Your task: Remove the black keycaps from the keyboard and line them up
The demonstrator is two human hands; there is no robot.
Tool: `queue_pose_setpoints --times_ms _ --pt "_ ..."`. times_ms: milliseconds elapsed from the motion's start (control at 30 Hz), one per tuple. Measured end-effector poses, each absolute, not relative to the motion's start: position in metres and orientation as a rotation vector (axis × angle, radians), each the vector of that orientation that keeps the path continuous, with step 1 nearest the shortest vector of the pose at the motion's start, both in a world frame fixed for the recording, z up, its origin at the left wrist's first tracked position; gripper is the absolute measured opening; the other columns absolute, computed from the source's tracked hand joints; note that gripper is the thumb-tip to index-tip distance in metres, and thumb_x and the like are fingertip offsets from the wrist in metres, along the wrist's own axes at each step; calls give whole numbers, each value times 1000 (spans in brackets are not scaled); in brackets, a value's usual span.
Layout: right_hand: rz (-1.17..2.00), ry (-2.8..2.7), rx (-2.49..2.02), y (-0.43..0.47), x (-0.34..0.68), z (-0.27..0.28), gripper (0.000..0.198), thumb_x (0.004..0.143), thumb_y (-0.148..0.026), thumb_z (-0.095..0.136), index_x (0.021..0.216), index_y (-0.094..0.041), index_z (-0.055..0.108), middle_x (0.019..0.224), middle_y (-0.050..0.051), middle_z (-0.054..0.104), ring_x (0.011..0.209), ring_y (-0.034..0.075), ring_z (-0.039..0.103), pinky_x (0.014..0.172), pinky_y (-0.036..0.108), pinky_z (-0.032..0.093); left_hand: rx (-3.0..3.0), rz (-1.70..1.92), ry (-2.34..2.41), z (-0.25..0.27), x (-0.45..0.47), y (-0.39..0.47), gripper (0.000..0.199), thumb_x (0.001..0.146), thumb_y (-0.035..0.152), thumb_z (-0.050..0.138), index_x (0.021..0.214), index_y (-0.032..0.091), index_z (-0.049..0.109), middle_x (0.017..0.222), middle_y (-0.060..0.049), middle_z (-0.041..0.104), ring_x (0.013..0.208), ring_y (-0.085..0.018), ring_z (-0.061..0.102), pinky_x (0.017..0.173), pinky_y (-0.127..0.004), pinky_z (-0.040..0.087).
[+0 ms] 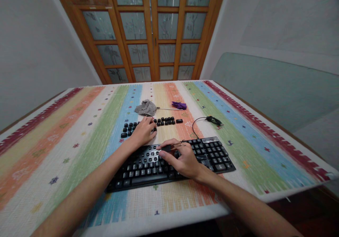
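A black keyboard (pixel 156 171) lies slightly askew on the striped tablecloth; several upper-left positions show bare switches without caps. My right hand (pixel 185 159) is above its middle, closed around a small tool (pixel 166 148) with a dark, blocky end and a brownish handle; it looks like a brush, but its exact kind is unclear. Behind the keyboard, loose black keycaps (pixel 129 127) stand in rows. My left hand (pixel 144 131) reaches over these rows, fingers bent and thumb apart, with caps close to the fingertips. No held cap is visible there.
Beyond the keycaps lie a crumpled grey cloth (pixel 146 108), a thin rod (pixel 169 109) and a purple cloth-like bundle (pixel 179 105). The keyboard's cable (pixel 194 126) curves to a coiled bunch at the right. The table's near edge runs just below the keyboard.
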State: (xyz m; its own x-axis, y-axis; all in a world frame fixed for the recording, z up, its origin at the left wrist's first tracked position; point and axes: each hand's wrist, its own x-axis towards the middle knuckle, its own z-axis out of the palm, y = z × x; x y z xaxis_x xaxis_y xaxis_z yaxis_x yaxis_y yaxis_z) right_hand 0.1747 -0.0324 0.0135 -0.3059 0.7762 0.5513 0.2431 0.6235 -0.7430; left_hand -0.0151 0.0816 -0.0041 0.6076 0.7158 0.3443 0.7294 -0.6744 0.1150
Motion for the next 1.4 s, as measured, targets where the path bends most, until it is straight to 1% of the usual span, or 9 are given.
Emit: queue_pose_setpoints --times_ms 300,533,767,867,967,1167,1233,1333,1400 --pt "656 -1864 -838 -31 175 12 20 91 -37 62 91 -18 69 87 4 74 50 10 54 53 25 47 -2778 -595 -1266 -11 -16 86 11 82 17 59 91 16 66 99 -11 54 99 -28 49 90 -45 47" --pt "652 -1884 -836 -30 175 11 19 91 -35 63 91 -18 70 86 4 74 50 10 54 53 25 47 -2780 -571 -1288 -10 -18 86 14 83 18 60 95 14 65 104 -12 55 102 -29 49 93 -46 46" --pt "669 -1848 -902 -20 187 15 23 92 -40 61 90 -18 69 89 6 73 53 11 58 52 26 48 -2770 -721 -1266 0 -27 78 13 84 20 60 96 17 63 100 -9 55 99 -26 50 90 -44 47" --pt "655 -1941 -953 -11 195 19 25 92 -40 61 87 -17 69 89 6 72 52 10 56 53 26 47 -2700 -940 -1215 7 -36 70 11 89 19 53 91 17 64 96 -8 55 95 -23 52 86 -40 48" --pt "666 -2110 -962 -4 202 21 26 90 -41 63 86 -16 70 81 5 72 54 11 56 52 25 45 -2673 -1122 -1142 11 -46 55 16 92 20 53 81 18 64 91 -7 55 89 -21 53 80 -36 49" --pt "747 -2254 -940 -3 204 20 24 89 -39 66 89 -16 73 81 6 71 58 12 59 54 25 44 -2898 -1101 -1114 8 -51 14 26 92 30 59 70 16 60 91 -6 58 86 -18 57 76 -34 51" --pt "760 -2248 -906 -4 203 18 23 88 -39 67 90 -17 74 81 5 71 59 13 59 55 25 45 -3008 -1016 -1103 5 -49 5 24 95 30 56 76 16 63 97 -8 61 90 -19 59 80 -35 51" --pt "773 -2225 -889 -4 202 14 22 87 -39 68 89 -18 74 79 4 70 60 13 59 55 25 45 -3110 -914 -1051 1 -46 -2 17 96 26 53 93 18 67 108 -10 64 100 -22 60 87 -40 52" --pt "758 -2230 -906 -4 201 12 22 88 -39 67 88 -18 73 80 5 70 60 13 60 55 25 44 -3149 -870 -1027 -2 -44 -4 18 95 23 52 99 17 68 109 -11 65 101 -23 61 89 -41 52"
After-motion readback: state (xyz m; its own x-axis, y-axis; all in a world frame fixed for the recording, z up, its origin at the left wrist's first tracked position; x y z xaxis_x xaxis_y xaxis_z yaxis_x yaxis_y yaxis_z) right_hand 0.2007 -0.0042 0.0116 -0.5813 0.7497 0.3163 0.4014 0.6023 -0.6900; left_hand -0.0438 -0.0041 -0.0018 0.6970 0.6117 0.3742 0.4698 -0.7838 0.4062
